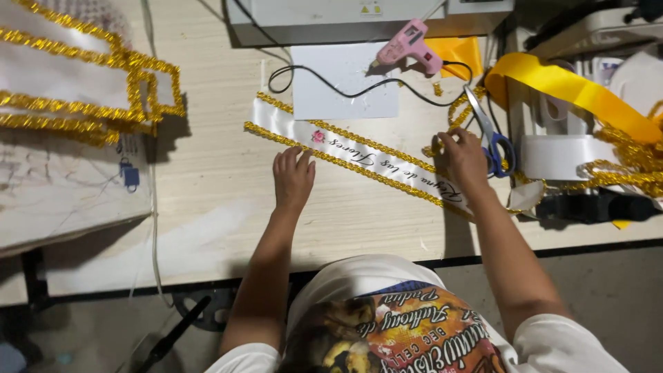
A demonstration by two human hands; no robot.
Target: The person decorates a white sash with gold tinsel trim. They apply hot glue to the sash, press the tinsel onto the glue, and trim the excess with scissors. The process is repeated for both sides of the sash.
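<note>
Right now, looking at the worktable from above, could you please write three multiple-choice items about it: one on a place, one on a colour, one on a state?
1. Where does the pink glue gun lie?
A. Beside the white sheet, at the far side of the table
B. On the floor
C. In the left hand

2. What colour is the trim along both edges of the white sash?
A. Blue
B. Gold
C. Black

3. How is the left hand placed?
A. Closed around the scissors
B. Lifted high off the table
C. Flat, fingers extended, at the near edge of the sash

Answers:
1 A: the glue gun rests by the sheet's upper right corner.
2 B: glittering gold braid borders both long sides.
3 C: the palm lies down, while the right hand rests farther along the sash, near the blue-handled scissors.
</note>
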